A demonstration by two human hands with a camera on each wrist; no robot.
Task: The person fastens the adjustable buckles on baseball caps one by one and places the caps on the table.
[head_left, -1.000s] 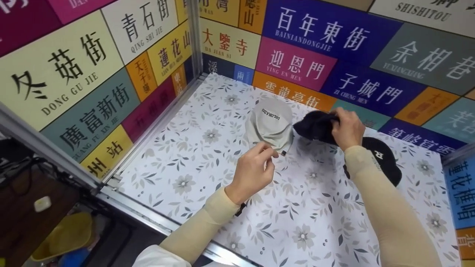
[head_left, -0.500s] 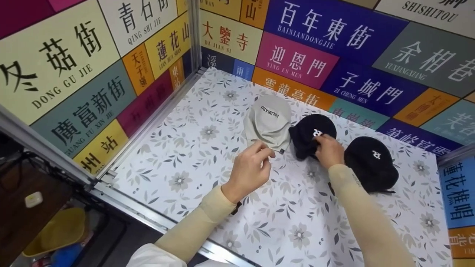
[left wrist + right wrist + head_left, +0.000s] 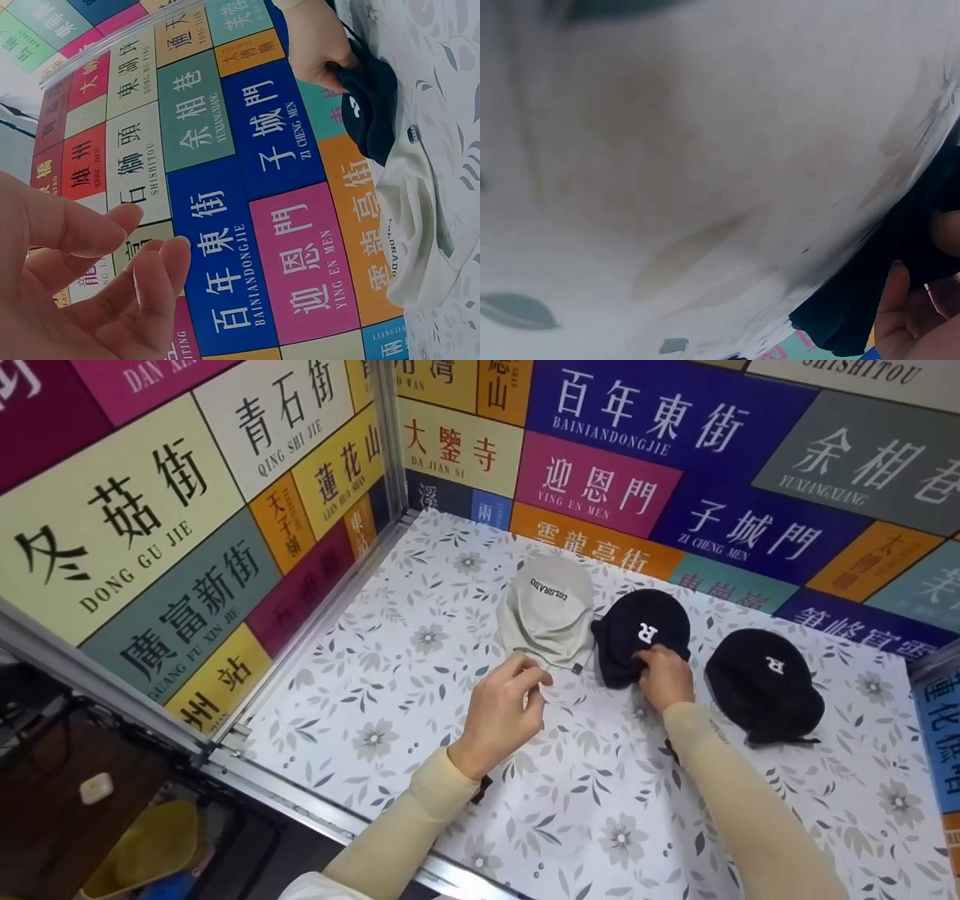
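Three caps lie in a row on the flower-patterned tabletop. Leftmost in the head view is a pale grey cap [image 3: 551, 611] lettered COLORADO. Beside it sits a black cap [image 3: 646, 609] with a white R, and my right hand [image 3: 666, 679] pinches its near edge. The right wrist view shows those fingers [image 3: 894, 300] against the dark cloth [image 3: 847, 296]. A second black cap [image 3: 757, 682], also with a white R, lies farther right, apart from the hand. My left hand [image 3: 501, 712] hovers in front of the grey cap with loosely bent fingers, holding nothing.
Panels with street names [image 3: 600, 487] stand behind the table and along its left side. A metal rail [image 3: 300, 802] edges the table at the left. Below it, off the table, is a yellow bin [image 3: 146, 844].
The middle black cap, earlier lifted and turned in my right hand, now rests on the table with its R showing. My right hand has come down and nearer. The left hand has barely moved.
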